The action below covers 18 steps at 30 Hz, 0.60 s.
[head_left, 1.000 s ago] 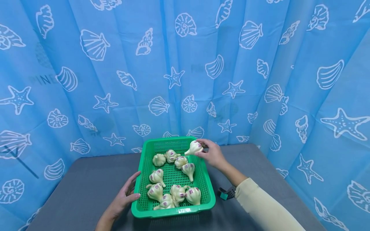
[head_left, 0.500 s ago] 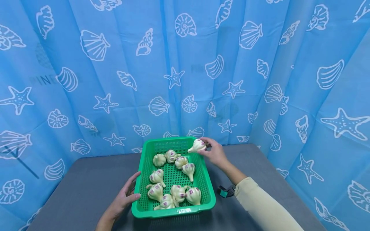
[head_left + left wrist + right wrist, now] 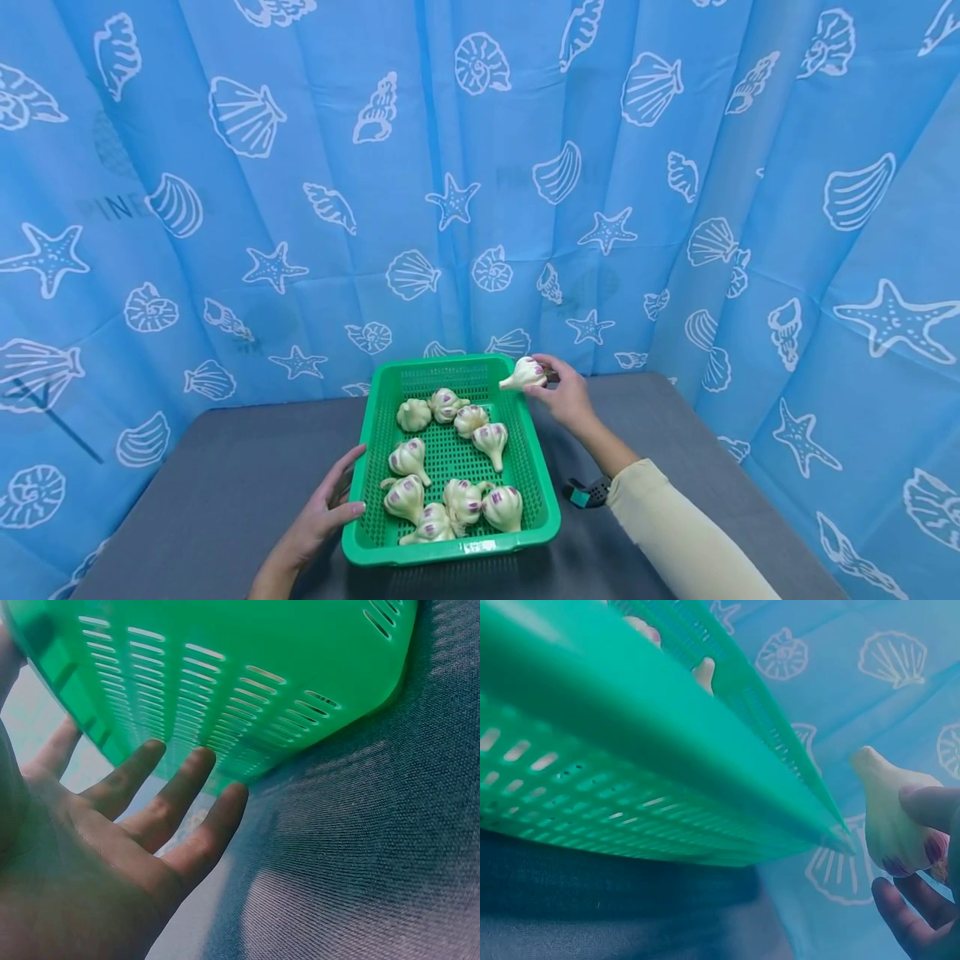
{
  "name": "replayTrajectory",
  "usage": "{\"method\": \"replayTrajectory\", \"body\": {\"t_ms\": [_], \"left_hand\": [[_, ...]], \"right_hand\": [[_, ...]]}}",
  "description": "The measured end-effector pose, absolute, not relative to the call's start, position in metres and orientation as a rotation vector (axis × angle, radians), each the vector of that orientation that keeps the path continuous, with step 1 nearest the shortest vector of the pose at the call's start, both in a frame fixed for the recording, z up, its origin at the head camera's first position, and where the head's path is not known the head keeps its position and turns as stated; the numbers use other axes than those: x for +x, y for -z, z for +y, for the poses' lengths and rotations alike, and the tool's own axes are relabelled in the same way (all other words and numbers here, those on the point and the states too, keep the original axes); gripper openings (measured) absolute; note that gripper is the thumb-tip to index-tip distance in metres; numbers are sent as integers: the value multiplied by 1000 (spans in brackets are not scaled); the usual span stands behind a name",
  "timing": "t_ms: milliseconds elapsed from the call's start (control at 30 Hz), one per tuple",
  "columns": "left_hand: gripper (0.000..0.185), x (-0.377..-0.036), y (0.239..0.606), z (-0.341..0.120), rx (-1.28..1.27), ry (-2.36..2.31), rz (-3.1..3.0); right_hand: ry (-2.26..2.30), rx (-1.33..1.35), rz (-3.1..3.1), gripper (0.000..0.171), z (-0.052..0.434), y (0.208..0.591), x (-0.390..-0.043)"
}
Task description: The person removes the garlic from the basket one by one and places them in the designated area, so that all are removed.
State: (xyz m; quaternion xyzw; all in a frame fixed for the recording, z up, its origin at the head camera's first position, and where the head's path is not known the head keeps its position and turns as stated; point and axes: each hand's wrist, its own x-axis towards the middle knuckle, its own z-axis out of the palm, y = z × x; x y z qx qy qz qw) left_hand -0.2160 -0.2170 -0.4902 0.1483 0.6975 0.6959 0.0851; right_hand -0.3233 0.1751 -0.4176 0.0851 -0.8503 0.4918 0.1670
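Observation:
My right hand [image 3: 567, 398] pinches a garlic bulb [image 3: 525, 372] by its root end, its pale stem pointing left. The bulb is up over the far right corner of a green slotted basket [image 3: 537, 467]. In the right wrist view the garlic bulb [image 3: 900, 817] shows purple marks, with the thumb on one side and fingers beneath. My left hand [image 3: 318, 512] is at the basket's left side, thumb and index fingertip at the rim. In the left wrist view the left hand's [image 3: 135, 832] fingers are spread and extended beside the slotted wall [image 3: 202, 690].
Inside the basket lie several more garlic bulbs, among them one near the right front [image 3: 502, 508] and one at the back left [image 3: 413, 415]. The basket stands on a dark grey table [image 3: 247, 467]. A blue shell-patterned curtain [image 3: 465, 233] hangs behind and at the right.
My right hand has carried the garlic bulb rightward and slightly up, from over the basket's inside to over its right rim. The left hand and the other bulbs stay where they were.

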Motion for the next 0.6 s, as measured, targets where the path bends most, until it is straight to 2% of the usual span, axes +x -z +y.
{"method": "replayTrajectory", "body": {"t_ms": [600], "left_hand": [[72, -216, 491, -217, 434, -2065, 2086]], "right_hand": [[-1419, 32, -2403, 55, 204, 443, -337]]}}
